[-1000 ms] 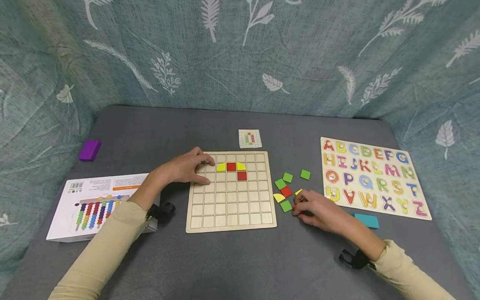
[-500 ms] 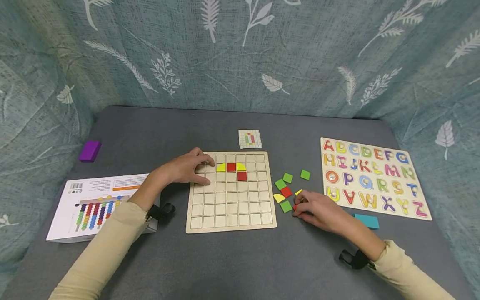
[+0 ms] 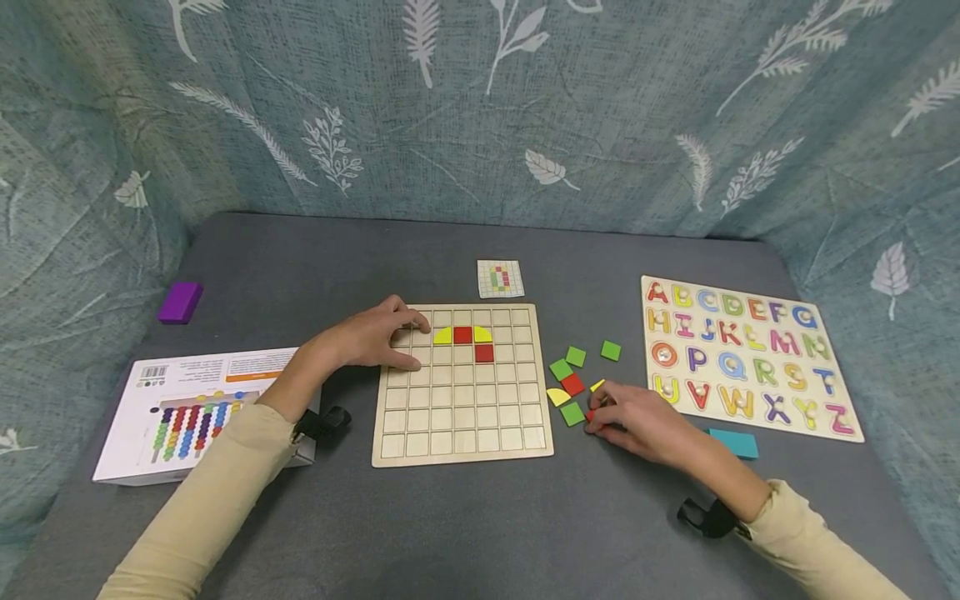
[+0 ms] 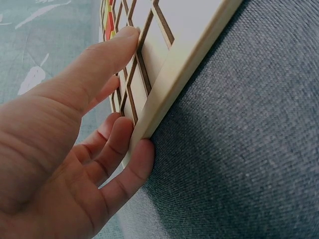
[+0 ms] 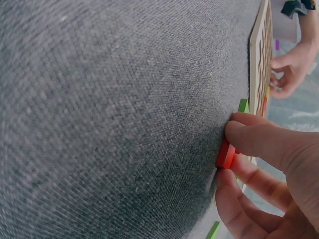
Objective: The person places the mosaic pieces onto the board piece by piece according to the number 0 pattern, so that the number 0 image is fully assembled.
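Note:
My left hand (image 3: pixel 367 335) rests over the left edge of a wooden grid board (image 3: pixel 452 417), thumb and index finger spread apart on its top. In the left wrist view, the other fingertips (image 4: pixel 142 154) touch the board's side. Two yellow quarter-circle tiles (image 3: pixel 443 335) flank a red square tile (image 3: pixel 462 335) on the board, and a second red square (image 3: pixel 484 353) lies below the right one. My right hand (image 3: pixel 637 421), at the loose tiles, pinches a red tile (image 5: pixel 226 155) by its edges; from above, the fingers mostly hide it.
Several green tiles (image 3: pixel 572 413), a red one (image 3: pixel 572 383) and yellow ones (image 3: pixel 557 396) lie right of the board. A pattern card (image 3: pixel 500 278) is behind it. An alphabet board (image 3: pixel 750 358) and teal block (image 3: pixel 733 442) sit right; a white box (image 3: pixel 210 400) and purple block (image 3: pixel 180 302) left.

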Tool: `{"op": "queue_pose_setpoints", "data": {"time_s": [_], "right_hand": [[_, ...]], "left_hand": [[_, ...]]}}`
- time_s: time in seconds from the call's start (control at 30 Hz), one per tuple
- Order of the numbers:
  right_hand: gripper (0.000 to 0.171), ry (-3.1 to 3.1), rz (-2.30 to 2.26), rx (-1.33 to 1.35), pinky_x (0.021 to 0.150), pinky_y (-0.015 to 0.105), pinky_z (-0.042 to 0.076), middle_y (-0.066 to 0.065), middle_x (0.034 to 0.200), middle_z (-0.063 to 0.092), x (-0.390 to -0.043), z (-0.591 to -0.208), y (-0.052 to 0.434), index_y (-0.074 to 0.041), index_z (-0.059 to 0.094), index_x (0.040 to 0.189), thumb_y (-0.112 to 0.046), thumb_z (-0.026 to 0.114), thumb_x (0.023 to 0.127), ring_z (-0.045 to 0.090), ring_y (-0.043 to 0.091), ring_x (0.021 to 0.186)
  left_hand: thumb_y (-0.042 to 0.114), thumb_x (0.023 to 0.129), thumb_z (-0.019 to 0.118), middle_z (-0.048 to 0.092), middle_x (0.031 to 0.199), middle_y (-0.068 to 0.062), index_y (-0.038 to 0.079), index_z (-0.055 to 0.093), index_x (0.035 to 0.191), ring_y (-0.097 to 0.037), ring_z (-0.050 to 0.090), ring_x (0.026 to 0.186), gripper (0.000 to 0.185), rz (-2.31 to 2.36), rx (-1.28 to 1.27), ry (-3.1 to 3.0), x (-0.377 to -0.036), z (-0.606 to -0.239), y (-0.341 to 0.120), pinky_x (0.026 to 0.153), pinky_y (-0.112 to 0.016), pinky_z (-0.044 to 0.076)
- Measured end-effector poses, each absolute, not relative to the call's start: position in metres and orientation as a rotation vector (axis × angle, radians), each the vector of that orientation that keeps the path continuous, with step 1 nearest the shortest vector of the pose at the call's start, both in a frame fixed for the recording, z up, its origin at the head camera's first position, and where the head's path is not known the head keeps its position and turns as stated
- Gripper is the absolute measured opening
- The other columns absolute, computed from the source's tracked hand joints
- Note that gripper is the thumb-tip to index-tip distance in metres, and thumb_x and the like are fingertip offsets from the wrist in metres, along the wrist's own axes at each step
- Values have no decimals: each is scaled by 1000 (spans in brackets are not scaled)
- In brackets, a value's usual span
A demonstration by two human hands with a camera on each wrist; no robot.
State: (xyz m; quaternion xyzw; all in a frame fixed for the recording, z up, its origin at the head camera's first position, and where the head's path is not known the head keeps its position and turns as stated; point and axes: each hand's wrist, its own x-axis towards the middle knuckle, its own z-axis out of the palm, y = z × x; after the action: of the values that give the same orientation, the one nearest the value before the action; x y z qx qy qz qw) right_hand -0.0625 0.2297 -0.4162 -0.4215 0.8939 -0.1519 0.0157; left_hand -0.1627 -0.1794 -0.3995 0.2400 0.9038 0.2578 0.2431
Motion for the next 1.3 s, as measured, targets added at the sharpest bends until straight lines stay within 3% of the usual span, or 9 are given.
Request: {"op": "queue_pose_setpoints", "data": {"time_s": [1.3], "right_hand": [[14, 2722, -403, -1308, 69, 30, 50, 3, 99, 60, -65, -409, 228, -17, 76, 88, -5, 77, 80, 58, 12, 78]], "left_hand": [[27, 84, 77, 41, 109, -10, 14, 56, 129, -21, 43, 88, 52, 703, 648, 2470, -163, -399, -179, 74, -32, 35]]}}
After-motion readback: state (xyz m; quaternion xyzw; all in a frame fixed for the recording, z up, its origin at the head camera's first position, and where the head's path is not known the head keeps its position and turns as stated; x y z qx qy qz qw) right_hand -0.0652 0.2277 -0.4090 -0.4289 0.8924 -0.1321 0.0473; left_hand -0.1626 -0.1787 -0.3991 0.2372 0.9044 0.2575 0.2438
